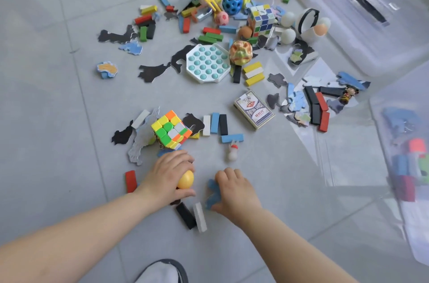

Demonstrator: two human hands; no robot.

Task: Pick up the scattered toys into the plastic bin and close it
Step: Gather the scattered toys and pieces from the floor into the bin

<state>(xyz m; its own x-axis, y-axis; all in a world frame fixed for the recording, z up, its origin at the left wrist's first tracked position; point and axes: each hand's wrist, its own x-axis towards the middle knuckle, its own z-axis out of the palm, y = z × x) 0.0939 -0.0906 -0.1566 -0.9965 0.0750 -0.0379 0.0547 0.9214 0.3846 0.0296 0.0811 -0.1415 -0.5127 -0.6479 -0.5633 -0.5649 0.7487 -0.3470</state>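
Observation:
Toys lie scattered over the grey tiled floor. My left hand [168, 172] grips a yellow ball [186, 179] low on the floor, just below a bright puzzle cube [171, 130]. My right hand [234, 186] pinches a blue puzzle piece [212, 193] beside it. A black block [185, 215] and a white block [200, 216] lie between my wrists. The clear plastic bin [404, 166] stands at the right edge with several blocks and puzzle pieces inside. Its clear lid [362, 16] lies at the upper right.
A red block [131, 181] lies left of my left hand. A small white figure [232, 152], a card box [254, 109], a pop-bubble toy [207, 63], a second cube [261, 19] and several balls lie further out. My shoe [162, 272] shows at the bottom.

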